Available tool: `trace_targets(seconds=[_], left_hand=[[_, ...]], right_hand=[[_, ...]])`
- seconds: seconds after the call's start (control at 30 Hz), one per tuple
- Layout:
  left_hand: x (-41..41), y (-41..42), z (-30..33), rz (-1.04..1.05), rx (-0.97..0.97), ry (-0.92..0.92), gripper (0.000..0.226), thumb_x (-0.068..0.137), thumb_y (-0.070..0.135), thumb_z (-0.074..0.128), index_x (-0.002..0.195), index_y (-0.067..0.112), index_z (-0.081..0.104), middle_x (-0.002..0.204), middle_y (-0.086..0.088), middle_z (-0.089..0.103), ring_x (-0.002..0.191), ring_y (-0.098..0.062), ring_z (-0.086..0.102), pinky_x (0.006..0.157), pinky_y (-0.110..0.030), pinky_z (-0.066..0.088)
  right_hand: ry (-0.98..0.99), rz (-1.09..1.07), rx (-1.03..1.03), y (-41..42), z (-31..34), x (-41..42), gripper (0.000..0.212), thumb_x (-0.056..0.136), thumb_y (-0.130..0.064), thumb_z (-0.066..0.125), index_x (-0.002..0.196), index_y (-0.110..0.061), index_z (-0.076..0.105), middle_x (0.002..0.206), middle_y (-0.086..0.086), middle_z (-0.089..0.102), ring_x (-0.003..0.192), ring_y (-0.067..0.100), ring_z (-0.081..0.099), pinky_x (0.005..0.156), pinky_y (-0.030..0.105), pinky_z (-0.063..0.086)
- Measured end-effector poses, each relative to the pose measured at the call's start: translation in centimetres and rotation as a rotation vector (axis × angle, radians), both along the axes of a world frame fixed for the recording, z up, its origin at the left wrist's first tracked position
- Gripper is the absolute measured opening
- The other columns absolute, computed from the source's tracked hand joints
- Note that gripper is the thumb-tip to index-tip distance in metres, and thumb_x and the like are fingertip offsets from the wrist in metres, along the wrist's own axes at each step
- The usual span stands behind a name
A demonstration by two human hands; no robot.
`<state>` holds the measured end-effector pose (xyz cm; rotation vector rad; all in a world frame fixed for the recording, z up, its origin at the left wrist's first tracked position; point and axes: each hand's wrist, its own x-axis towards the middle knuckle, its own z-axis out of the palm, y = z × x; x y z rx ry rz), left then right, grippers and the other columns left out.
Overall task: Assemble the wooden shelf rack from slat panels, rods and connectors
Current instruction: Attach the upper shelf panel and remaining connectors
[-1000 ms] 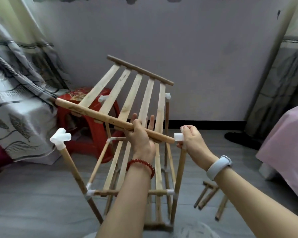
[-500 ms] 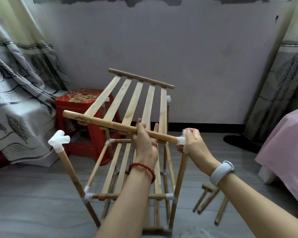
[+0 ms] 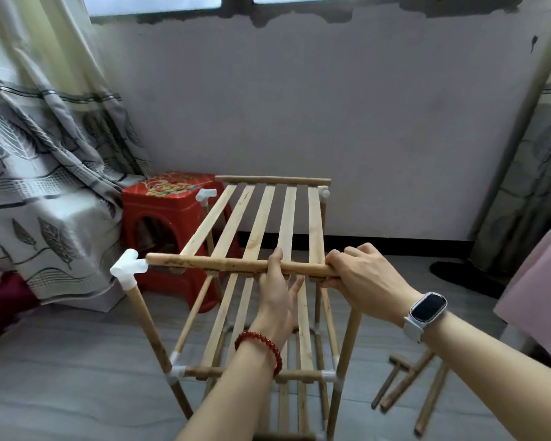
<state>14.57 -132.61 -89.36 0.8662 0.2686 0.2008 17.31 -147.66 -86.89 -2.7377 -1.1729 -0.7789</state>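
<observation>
Head view centres on the top slat panel (image 3: 268,224), five pale flat slats fixed between two round end rods, held level over the half-built rack (image 3: 255,374). Its near rod (image 3: 223,265) points at the white plastic connector (image 3: 128,271) on the left front post (image 3: 150,329); the tip sits just beside the socket mouth, and I cannot tell whether it has entered. The left hand (image 3: 275,294) cups the near rod from below at mid-length, fingers curled up over it. The right hand (image 3: 363,278) wraps the rod's right end, fingers closed around it, hiding the post top beneath. The far rod (image 3: 272,180) lies near the two rear connectors, apparently not seated.

As a judgement, the panel is light and fairly stiff, though thin slats could twist or crack if levered; the round rods are the sound places to hold. The wood looks dry and matt, giving good grip, while the glossy moulded connectors probably need a firm, straight push.

Beyond stand a red plastic stool (image 3: 169,214), a leaf-patterned curtain (image 3: 39,173), spare rods (image 3: 407,383) on the grey floor (image 3: 61,377), and a plain wall.
</observation>
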Motion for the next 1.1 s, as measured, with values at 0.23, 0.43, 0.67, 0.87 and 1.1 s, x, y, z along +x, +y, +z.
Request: trace_targets(seconds=[0.23,0.43,0.67,0.87,1.1], left_hand=[[-2.2,3.3,2.0,-0.329,0.795,0.213,0.05,0.092,0.056,0.044,0.102,0.012,0.066,0.095,-0.003,0.071,0.087,-0.015,0.069,0.081,-0.032,0.055],[-2.7,4.6,3.1,0.26,2.001,-0.338,0.033,0.086,0.055,0.054,0.094,0.025,0.064,0.086,0.009,0.062,0.08,-0.009,0.057,0.073,-0.028,0.044],[0.4,4.7,2.0,-0.04,2.362,-0.582,0.031,0.1,0.033,0.042,0.131,0.032,0.042,0.112,0.01,0.055,0.104,-0.015,0.043,0.092,-0.043,0.04],[0.3,4.5,2.3,-0.065,2.236,-0.635,0.039,0.096,0.026,0.048,0.134,0.031,0.047,0.097,0.009,0.059,0.09,-0.009,0.035,0.079,-0.04,0.045],[0.9,4.9,3.5,-0.159,2.243,-0.814,0.035,0.093,0.028,0.055,0.128,0.024,0.057,0.082,0.005,0.061,0.079,-0.011,0.045,0.058,-0.03,0.044]], right_hand=[[-0.095,0.06,0.123,-0.3,-0.2,0.1,0.022,0.078,-0.023,0.075,0.077,-0.006,0.06,0.06,0.001,0.057,0.05,0.025,0.054,0.063,0.041,0.051],[-0.069,0.068,0.126,-0.1,-0.6,0.3,0.021,0.08,-0.022,0.074,0.079,-0.006,0.061,0.061,0.002,0.057,0.051,0.025,0.053,0.062,0.045,0.05],[0.089,0.042,0.116,-0.9,-0.7,0.5,0.025,0.088,-0.031,0.063,0.097,-0.008,0.061,0.08,0.001,0.061,0.074,0.022,0.054,0.082,0.04,0.042],[0.632,0.004,1.07,-0.6,-0.7,1.0,0.02,0.101,-0.019,0.038,0.1,-0.022,0.058,0.094,-0.003,0.058,0.091,0.008,0.055,0.076,0.02,0.043],[1.098,-0.267,1.539,0.6,-0.7,2.2,0.028,0.092,-0.012,0.039,0.068,-0.012,0.053,0.058,0.002,0.046,0.053,0.015,0.045,0.045,0.026,0.037]])
